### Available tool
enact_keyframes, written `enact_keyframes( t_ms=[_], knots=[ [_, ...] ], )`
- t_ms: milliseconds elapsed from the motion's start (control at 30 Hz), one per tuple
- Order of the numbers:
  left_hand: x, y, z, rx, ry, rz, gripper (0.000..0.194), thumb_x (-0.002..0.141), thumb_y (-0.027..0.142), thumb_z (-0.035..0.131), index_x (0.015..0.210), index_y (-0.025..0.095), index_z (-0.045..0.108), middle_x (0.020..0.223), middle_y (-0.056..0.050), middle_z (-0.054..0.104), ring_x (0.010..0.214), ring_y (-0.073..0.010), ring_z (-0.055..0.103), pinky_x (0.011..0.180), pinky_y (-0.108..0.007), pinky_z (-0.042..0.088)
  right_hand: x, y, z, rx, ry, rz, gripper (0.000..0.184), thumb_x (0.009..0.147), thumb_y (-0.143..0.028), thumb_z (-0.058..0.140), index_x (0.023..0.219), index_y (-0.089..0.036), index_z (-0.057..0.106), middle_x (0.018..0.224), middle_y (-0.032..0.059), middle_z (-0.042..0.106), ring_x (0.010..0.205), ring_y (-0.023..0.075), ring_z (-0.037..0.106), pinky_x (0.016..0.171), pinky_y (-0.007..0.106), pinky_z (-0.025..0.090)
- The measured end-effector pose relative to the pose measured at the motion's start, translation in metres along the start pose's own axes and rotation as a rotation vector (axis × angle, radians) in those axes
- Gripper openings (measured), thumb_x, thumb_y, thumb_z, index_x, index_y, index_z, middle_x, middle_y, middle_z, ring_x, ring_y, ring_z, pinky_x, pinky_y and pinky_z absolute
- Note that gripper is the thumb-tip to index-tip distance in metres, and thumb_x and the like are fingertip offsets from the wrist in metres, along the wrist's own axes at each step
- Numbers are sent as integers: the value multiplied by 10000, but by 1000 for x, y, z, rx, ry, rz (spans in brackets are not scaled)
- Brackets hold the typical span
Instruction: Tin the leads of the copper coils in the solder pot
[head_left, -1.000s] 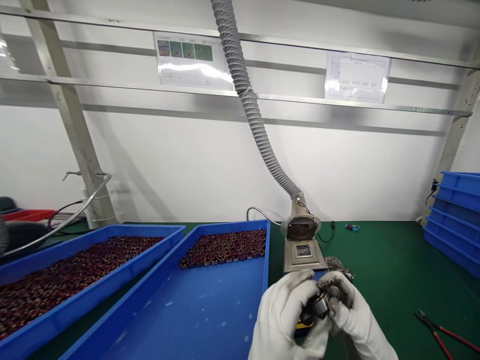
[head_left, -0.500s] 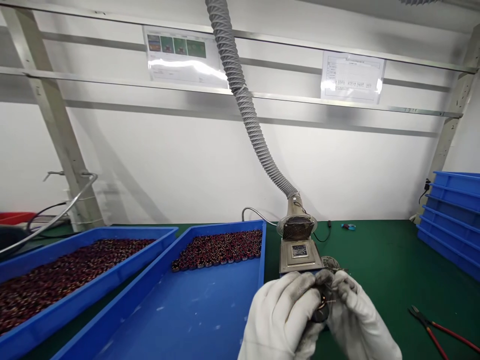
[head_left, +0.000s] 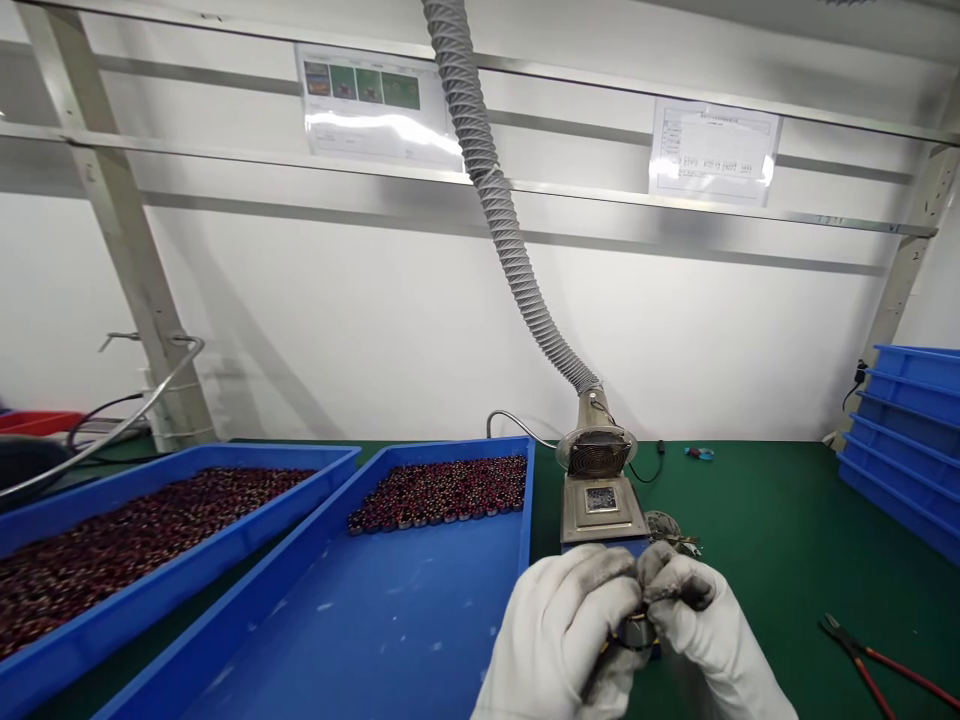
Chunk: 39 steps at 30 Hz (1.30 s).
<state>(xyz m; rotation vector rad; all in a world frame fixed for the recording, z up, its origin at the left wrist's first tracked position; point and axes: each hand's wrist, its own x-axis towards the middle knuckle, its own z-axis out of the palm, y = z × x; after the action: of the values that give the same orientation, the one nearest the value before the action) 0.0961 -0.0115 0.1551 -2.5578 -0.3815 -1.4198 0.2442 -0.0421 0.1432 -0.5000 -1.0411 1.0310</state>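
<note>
In front of the metal solder pot (head_left: 600, 510), my left hand (head_left: 562, 630), in a white glove with greyed fingertips, is closed around a small dark round coil (head_left: 636, 632) with a hint of copper colour. My right hand (head_left: 686, 600), gloved the same way, pinches at the coil's upper right edge. Its thumb and finger meet there, partly hiding what they grip. Many similar small dark red round coils (head_left: 450, 490) stand packed at the far end of the middle blue tray (head_left: 375, 620).
Another blue tray (head_left: 277, 520) on the left holds a heap of similar pieces. Red-handled cutters (head_left: 862, 650) lie on the green mat at right. Stacked blue trays (head_left: 904, 440) stand far right. A grey duct hose (head_left: 502, 220) drops to the solder pot. Wire scraps (head_left: 671, 530) lie beside it.
My right fingers have curled in tighter against the coil. The coil has turned in my left fingers, showing less copper. The view has shifted slightly.
</note>
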Motion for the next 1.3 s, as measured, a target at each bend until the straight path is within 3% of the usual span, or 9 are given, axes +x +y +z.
enact_keyframes(
  t_ms=[100,200,300,433,600,800,933,1133,1300],
  knots=[
    [1,0,-2,52,20,3,216,809,152,414,1010,159,491,1018,-78,584,987,-196,520,799,-332,447,-1,-3,-3,185,137,40,134,564,-284,765,626,-211,671,672,-3,642,636,117,592,617,216,486],
    [0,1,-3,130,85,-30,217,782,135,444,992,157,495,1009,-87,593,967,-207,536,778,-342,462,-3,-9,-1,57,215,16,153,567,-278,765,664,-198,678,700,28,670,688,156,621,671,257,501],
    [-1,1,-2,190,154,-43,242,748,124,503,988,150,498,987,-92,604,960,-212,544,778,-339,469,-5,-10,9,-99,193,43,232,534,-269,784,727,-187,685,708,57,690,678,180,635,657,266,508],
    [0,1,1,244,195,-80,224,739,117,505,961,150,519,977,-87,605,961,-209,540,789,-345,452,-7,-3,20,-134,186,81,302,594,-332,747,855,-199,672,836,75,697,786,204,639,733,292,507],
    [-1,1,4,337,181,14,224,731,134,511,954,126,526,958,-92,612,940,-225,541,760,-351,445,-9,9,20,-232,166,54,294,685,-375,669,923,-203,663,912,82,683,844,207,627,778,300,502],
    [0,-3,-2,294,111,10,197,786,143,447,965,149,530,970,-92,614,948,-233,541,723,-356,457,-8,4,28,-208,197,119,266,617,-301,732,856,-199,673,841,64,685,810,205,619,725,298,504],
    [2,-2,-4,179,140,-62,153,797,176,466,931,190,539,919,-57,634,872,-212,583,673,-343,497,-5,10,21,-112,178,134,285,592,-354,743,809,-180,681,819,83,683,791,220,621,735,336,500],
    [-6,1,2,-261,118,-311,289,748,173,575,1025,250,541,1023,-41,613,891,-195,591,739,-309,533,-4,27,10,27,289,111,242,561,-241,773,781,-194,684,780,57,688,783,203,629,782,319,492],
    [-8,-1,5,-514,249,-476,157,821,195,484,817,222,638,893,-60,644,847,-204,596,749,-318,519,-6,26,16,82,189,153,232,571,-174,763,783,-172,667,780,73,686,722,203,639,680,320,524]
  ],
)
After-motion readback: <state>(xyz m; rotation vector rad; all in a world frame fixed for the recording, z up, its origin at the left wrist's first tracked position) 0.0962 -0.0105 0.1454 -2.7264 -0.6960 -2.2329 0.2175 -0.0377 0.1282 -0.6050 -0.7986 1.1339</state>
